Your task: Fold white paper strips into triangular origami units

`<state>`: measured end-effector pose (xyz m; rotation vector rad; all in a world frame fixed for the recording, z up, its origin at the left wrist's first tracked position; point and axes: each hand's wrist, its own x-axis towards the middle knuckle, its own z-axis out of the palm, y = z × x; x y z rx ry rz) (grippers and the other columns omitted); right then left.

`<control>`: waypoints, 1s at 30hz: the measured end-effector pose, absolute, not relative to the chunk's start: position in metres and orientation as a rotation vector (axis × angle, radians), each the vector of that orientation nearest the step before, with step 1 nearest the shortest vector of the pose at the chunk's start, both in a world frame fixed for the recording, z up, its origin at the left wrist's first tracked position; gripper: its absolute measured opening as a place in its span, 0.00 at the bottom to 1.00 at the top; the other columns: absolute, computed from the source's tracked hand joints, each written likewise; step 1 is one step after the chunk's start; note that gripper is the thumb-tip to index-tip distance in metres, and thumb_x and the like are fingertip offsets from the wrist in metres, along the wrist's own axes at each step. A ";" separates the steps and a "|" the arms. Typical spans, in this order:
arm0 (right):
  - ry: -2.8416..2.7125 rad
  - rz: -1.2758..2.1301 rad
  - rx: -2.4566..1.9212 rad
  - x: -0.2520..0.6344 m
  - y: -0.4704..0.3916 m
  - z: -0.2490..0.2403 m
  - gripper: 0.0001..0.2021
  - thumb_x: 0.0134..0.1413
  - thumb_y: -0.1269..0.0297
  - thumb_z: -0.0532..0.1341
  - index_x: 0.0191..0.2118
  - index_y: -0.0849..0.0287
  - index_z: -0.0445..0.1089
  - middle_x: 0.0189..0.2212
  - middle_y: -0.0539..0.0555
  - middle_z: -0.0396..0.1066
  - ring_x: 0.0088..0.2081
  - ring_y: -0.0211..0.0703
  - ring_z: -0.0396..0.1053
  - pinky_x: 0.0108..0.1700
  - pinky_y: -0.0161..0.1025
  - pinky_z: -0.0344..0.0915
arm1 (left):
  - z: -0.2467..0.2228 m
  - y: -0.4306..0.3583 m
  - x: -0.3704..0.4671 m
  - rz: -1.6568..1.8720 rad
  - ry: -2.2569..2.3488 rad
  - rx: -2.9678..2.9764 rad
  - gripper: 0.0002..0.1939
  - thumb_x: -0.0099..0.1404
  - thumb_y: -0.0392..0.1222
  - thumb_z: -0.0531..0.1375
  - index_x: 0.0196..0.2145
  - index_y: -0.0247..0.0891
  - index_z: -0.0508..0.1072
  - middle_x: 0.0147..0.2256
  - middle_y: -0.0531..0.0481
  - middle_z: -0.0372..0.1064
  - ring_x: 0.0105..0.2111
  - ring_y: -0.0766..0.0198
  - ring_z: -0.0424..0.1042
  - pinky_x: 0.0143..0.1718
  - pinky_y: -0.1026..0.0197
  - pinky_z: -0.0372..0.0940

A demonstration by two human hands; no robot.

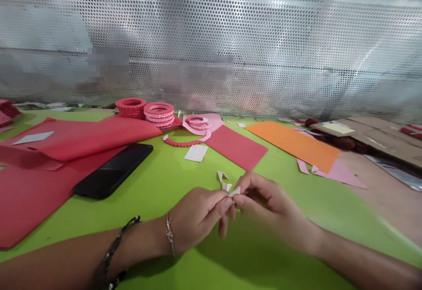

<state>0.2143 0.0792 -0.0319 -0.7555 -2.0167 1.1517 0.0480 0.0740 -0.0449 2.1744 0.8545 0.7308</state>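
The two hands are brought together just above the green table point(263, 255), with a small white paper piece point(235, 192) pinched between their fingertips. The left hand point(194, 215) is extended from the lower left, its back turned upward and its thumb laid along the index finger at the paper; its other fingers are bent downward beneath. A thin bracelet point(169, 235) is worn at the left wrist, and a dark band point(115, 250) farther up the forearm. The right hand point(273, 206) is reached in from the lower right, with index finger arched and thumb pressed toward the same piece; its remaining fingers are partly hidden. Folded white bits point(227, 186) are seen on the table just beyond the fingertips.
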 end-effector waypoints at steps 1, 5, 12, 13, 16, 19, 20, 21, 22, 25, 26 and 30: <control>-2.084 1.121 -0.762 0.215 0.080 -0.032 0.08 0.56 0.66 0.50 0.28 0.61 0.59 0.23 0.50 0.64 0.26 0.34 0.63 0.27 0.32 0.60 | -0.045 0.074 0.048 0.717 0.836 2.178 0.18 0.66 0.40 0.40 0.25 0.33 0.64 0.14 0.53 0.65 0.13 0.73 0.60 0.16 0.74 0.55; -2.277 0.957 -0.802 0.216 0.080 -0.034 0.11 0.58 0.67 0.48 0.26 0.61 0.60 0.22 0.49 0.65 0.23 0.32 0.60 0.25 0.30 0.56 | -0.047 0.074 0.046 0.638 0.783 2.153 0.19 0.65 0.40 0.40 0.24 0.33 0.63 0.11 0.56 0.60 0.10 0.74 0.57 0.17 0.74 0.57; -2.283 0.943 -0.749 0.219 0.080 -0.034 0.10 0.57 0.68 0.50 0.26 0.61 0.61 0.22 0.49 0.65 0.23 0.31 0.60 0.25 0.28 0.56 | -0.042 0.079 0.039 0.616 0.770 2.394 0.19 0.65 0.39 0.42 0.24 0.34 0.68 0.10 0.57 0.58 0.14 0.72 0.62 0.26 0.71 0.60; -2.253 0.981 -0.734 0.219 0.082 -0.035 0.10 0.57 0.67 0.50 0.27 0.61 0.61 0.21 0.49 0.64 0.23 0.31 0.60 0.25 0.28 0.56 | -0.040 0.080 0.039 0.615 0.799 2.424 0.19 0.65 0.39 0.43 0.24 0.34 0.68 0.10 0.57 0.58 0.15 0.72 0.62 0.26 0.71 0.59; -2.190 1.061 -0.728 0.219 0.089 -0.038 0.10 0.57 0.66 0.49 0.28 0.61 0.61 0.22 0.49 0.62 0.23 0.31 0.60 0.25 0.29 0.57 | -0.035 0.084 0.037 0.614 0.861 2.437 0.19 0.65 0.39 0.43 0.24 0.33 0.69 0.10 0.59 0.54 0.13 0.73 0.59 0.22 0.72 0.56; -2.175 0.988 -0.777 0.219 0.096 -0.039 0.07 0.55 0.65 0.51 0.30 0.62 0.62 0.23 0.49 0.63 0.25 0.33 0.60 0.26 0.30 0.57 | -0.032 0.088 0.036 0.615 0.892 2.398 0.19 0.64 0.38 0.44 0.22 0.32 0.68 0.10 0.60 0.50 0.11 0.75 0.55 0.17 0.74 0.51; -2.171 0.934 -0.798 0.219 0.098 -0.039 0.07 0.55 0.66 0.52 0.30 0.62 0.63 0.24 0.50 0.63 0.25 0.33 0.60 0.26 0.30 0.57 | -0.030 0.089 0.035 0.597 0.902 2.379 0.19 0.64 0.38 0.44 0.21 0.32 0.68 0.10 0.59 0.50 0.11 0.75 0.54 0.16 0.74 0.51; -2.161 0.880 -0.816 0.220 0.099 -0.038 0.07 0.55 0.66 0.52 0.30 0.62 0.63 0.24 0.50 0.63 0.26 0.33 0.60 0.27 0.30 0.57 | -0.027 0.091 0.032 0.562 0.905 2.359 0.20 0.64 0.38 0.44 0.20 0.33 0.67 0.10 0.59 0.50 0.11 0.75 0.54 0.16 0.73 0.50; -2.148 0.841 -0.829 0.220 0.100 -0.037 0.07 0.55 0.66 0.51 0.30 0.62 0.63 0.24 0.50 0.63 0.26 0.33 0.60 0.27 0.30 0.57 | -0.024 0.093 0.029 0.514 0.896 2.338 0.20 0.63 0.39 0.45 0.18 0.33 0.67 0.10 0.59 0.51 0.11 0.75 0.55 0.16 0.73 0.51; -2.087 0.796 -0.858 0.223 0.101 -0.034 0.09 0.56 0.65 0.48 0.31 0.61 0.62 0.23 0.50 0.62 0.25 0.34 0.60 0.26 0.31 0.58 | -0.011 0.104 0.011 0.326 0.893 2.261 0.19 0.61 0.40 0.47 0.16 0.33 0.65 0.11 0.57 0.54 0.12 0.74 0.57 0.16 0.73 0.51; -2.065 0.787 -0.871 0.224 0.102 -0.034 0.09 0.56 0.65 0.48 0.31 0.61 0.62 0.23 0.50 0.61 0.24 0.34 0.60 0.25 0.31 0.58 | -0.007 0.110 0.004 0.264 0.945 2.218 0.18 0.61 0.42 0.48 0.17 0.33 0.65 0.11 0.57 0.54 0.12 0.73 0.56 0.15 0.72 0.51; -2.021 0.758 -0.893 0.227 0.104 -0.036 0.10 0.56 0.64 0.47 0.29 0.61 0.60 0.21 0.49 0.60 0.23 0.34 0.58 0.24 0.32 0.57 | -0.004 0.132 -0.020 0.288 1.285 2.189 0.20 0.60 0.50 0.48 0.20 0.33 0.67 0.11 0.56 0.58 0.13 0.71 0.58 0.17 0.71 0.55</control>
